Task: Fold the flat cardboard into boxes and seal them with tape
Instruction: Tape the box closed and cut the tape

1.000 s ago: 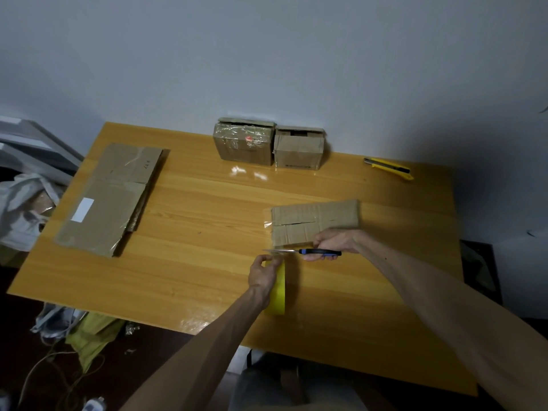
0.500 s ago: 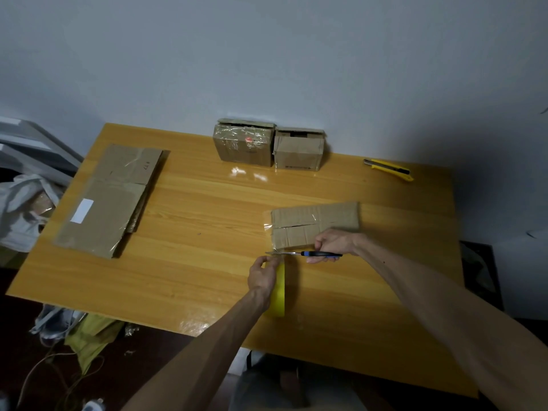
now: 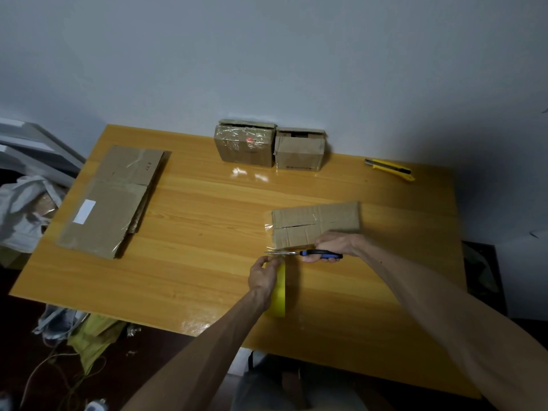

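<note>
Little has moved since a second ago: the right hand (image 3: 335,246) has crept slightly toward the box, scissors (image 3: 308,254) still level, and the left hand (image 3: 262,275) has barely shifted. The right hand is closed round the blue scissor handles, blades pointing at the clear tape strip (image 3: 271,250) stretched from the box to the roll. The left hand is curled over the yellow tape roll (image 3: 280,292), which stands on edge just in front of the box. How far the blades are parted cannot be told.

The box (image 3: 315,223), lying low and brown with a slit along its middle seam and glossy tape across it, sits just beyond the scissors. It looks light and fairly stiff, likely to slide on the shiny table (image 3: 207,221), so holding it by an end edge would steady it. The thin strip seems limp, sticky and prone to curling.
</note>
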